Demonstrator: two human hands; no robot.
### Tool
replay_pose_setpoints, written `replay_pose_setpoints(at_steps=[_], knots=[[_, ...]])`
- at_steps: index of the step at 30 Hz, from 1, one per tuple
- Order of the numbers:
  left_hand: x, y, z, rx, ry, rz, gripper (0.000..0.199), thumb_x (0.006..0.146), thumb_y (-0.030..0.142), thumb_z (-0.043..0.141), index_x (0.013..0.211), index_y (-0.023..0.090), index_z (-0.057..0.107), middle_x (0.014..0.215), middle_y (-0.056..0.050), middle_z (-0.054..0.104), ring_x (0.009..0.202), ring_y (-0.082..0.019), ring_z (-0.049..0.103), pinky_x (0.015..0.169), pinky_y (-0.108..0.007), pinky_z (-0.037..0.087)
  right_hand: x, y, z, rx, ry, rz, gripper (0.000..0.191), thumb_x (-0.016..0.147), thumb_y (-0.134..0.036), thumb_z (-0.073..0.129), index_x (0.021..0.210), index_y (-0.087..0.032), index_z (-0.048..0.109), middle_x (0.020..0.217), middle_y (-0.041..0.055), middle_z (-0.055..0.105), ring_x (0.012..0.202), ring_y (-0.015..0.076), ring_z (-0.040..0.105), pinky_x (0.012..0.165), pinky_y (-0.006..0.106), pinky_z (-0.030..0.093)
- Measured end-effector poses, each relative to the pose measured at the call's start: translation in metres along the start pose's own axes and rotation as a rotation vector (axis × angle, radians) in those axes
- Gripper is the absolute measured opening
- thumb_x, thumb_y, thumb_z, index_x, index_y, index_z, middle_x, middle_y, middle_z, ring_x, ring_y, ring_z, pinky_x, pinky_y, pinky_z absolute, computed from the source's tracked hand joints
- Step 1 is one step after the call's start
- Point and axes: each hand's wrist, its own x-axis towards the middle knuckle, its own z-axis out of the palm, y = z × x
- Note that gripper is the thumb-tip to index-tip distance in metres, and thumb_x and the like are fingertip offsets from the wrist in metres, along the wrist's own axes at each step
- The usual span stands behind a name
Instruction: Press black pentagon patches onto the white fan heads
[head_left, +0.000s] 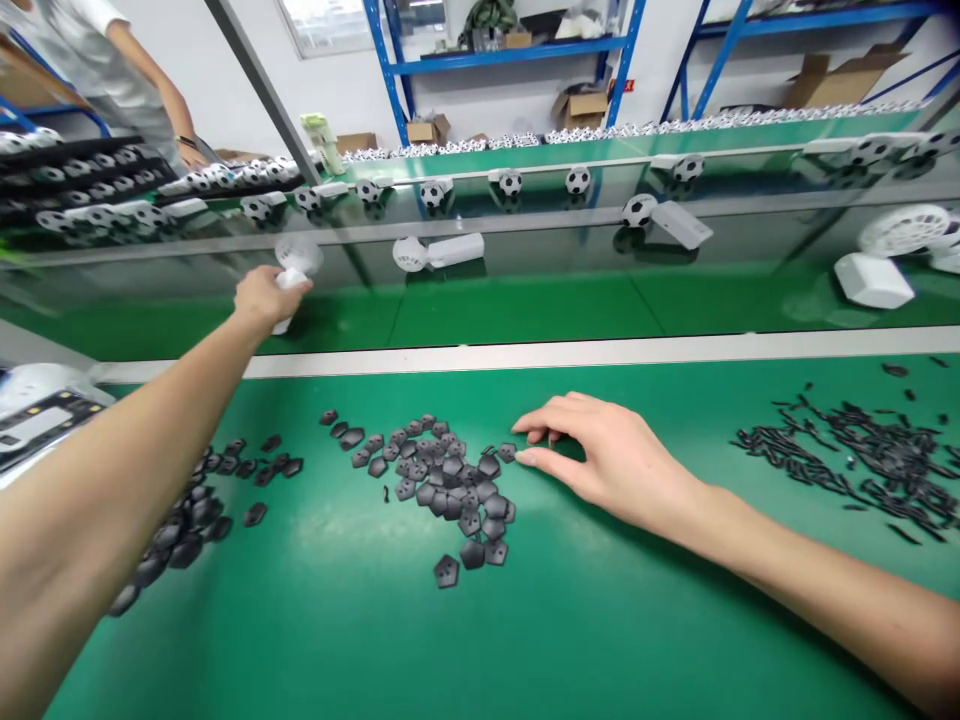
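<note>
I have room on the surface (600, 630) nearside of my right hand (604, 450), thumb and fingers parted beside a black pentagonal piece (508, 452); beyond the white rail (480, 357), my left hand (261, 297) grips a white fan (290, 279).

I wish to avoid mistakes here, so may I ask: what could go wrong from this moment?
The white item in the left hand might slip if the grip is loose. The right hand, close beside the loose black pentagons, might scatter some. The left forearm, if lowered, might disturb the nearby black pieces.
</note>
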Motion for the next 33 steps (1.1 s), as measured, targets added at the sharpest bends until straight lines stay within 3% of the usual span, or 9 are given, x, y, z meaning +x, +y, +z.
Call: replay_pose_setpoints(at_steps=[2,4,9,13,16,19,22,27,33], knots=[[-0.004,0.015,0.016,-0.162,0.068,-0.018,0.054,0.074,0.056,0.093,0.083,0.021,0.052,0.067,0.007,0.049,0.088,-0.017,0.052,0.100,-0.038,0.046,0.005,-0.004,0.001,-0.070,-0.023,0.002,0.019,0.100,-0.031,0.079,0.118,-0.024,0.079,0.110,0.0041,0.079,0.102,0.0270,0.071,0.082,0.039,0.052],[-0.014,0.039,0.030,-0.331,0.064,-0.044,0.052,0.073,0.053,0.094,0.085,0.022,0.054,0.067,0.007,0.052,0.086,-0.016,0.050,0.099,-0.038,0.047,0.010,-0.008,0.001,-0.097,-0.054,0.050,0.016,0.097,-0.031,0.082,0.112,-0.026,0.080,0.108,0.0028,0.080,0.102,0.0279,0.070,0.079,0.039,0.050],[-0.065,0.109,0.061,-0.642,-0.115,-0.044,0.033,0.075,0.026,0.092,0.090,0.021,0.063,0.082,0.001,0.069,0.098,-0.019,0.059,0.096,-0.037,0.055,0.015,-0.017,0.001,0.030,-0.084,0.182,0.008,0.093,-0.022,0.084,0.091,-0.027,0.078,0.096,-0.0033,0.079,0.093,0.0224,0.070,0.074,0.035,0.045],[-0.120,0.142,0.090,-0.733,-0.255,-0.038,0.025,0.076,0.016,0.088,0.094,0.014,0.071,0.099,-0.006,0.075,0.104,-0.022,0.066,0.094,-0.039,0.059,0.011,-0.018,-0.007,0.213,-0.055,0.205,0.011,0.094,-0.017,0.079,0.085,-0.023,0.075,0.088,-0.0020,0.079,0.082,0.0185,0.070,0.071,0.032,0.047],[-0.156,0.150,0.109,-0.765,-0.341,-0.041,0.034,0.070,0.017,0.092,0.097,0.013,0.072,0.103,-0.008,0.075,0.106,-0.025,0.070,0.091,-0.039,0.060,0.012,-0.013,-0.025,0.390,0.087,0.188,0.005,0.093,-0.019,0.075,0.096,-0.022,0.074,0.087,-0.0008,0.078,0.079,0.0172,0.072,0.069,0.029,0.052],[-0.186,0.153,0.122,-0.736,-0.468,-0.114,0.045,0.067,0.025,0.097,0.102,0.013,0.071,0.109,-0.010,0.075,0.105,-0.028,0.071,0.086,-0.039,0.059,0.019,-0.012,-0.051,0.468,0.273,0.154,0.017,0.094,-0.026,0.072,0.110,-0.022,0.072,0.083,-0.0021,0.074,0.070,0.0160,0.069,0.065,0.028,0.055],[-0.208,0.154,0.129,-0.652,-0.545,-0.088,0.057,0.072,0.033,0.098,0.115,0.015,0.066,0.108,-0.010,0.075,0.103,-0.026,0.070,0.088,-0.037,0.057,0.025,-0.020,-0.075,0.464,0.426,0.080,0.010,0.094,-0.029,0.070,0.099,-0.021,0.075,0.084,-0.0010,0.074,0.073,0.0153,0.070,0.067,0.027,0.057],[-0.226,0.157,0.130,-0.607,-0.552,-0.036,0.087,0.074,0.038,0.100,0.145,0.027,0.052,0.120,-0.004,0.069,0.111,-0.023,0.067,0.098,-0.036,0.054,0.020,-0.036,-0.093,0.543,0.469,-0.009,0.010,0.089,-0.024,0.081,0.097,-0.020,0.084,0.086,0.0006,0.081,0.080,0.0173,0.076,0.072,0.026,0.063],[-0.225,0.157,0.124,-0.497,-0.525,0.073,0.062,0.087,0.064,0.086,0.129,0.026,0.061,0.113,-0.003,0.064,0.101,-0.021,0.063,0.089,-0.034,0.054,0.015,-0.045,-0.091,0.658,0.544,-0.129,0.010,0.090,-0.016,0.082,0.089,-0.024,0.088,0.091,0.0001,0.083,0.082,0.0153,0.077,0.071,0.021,0.064]])
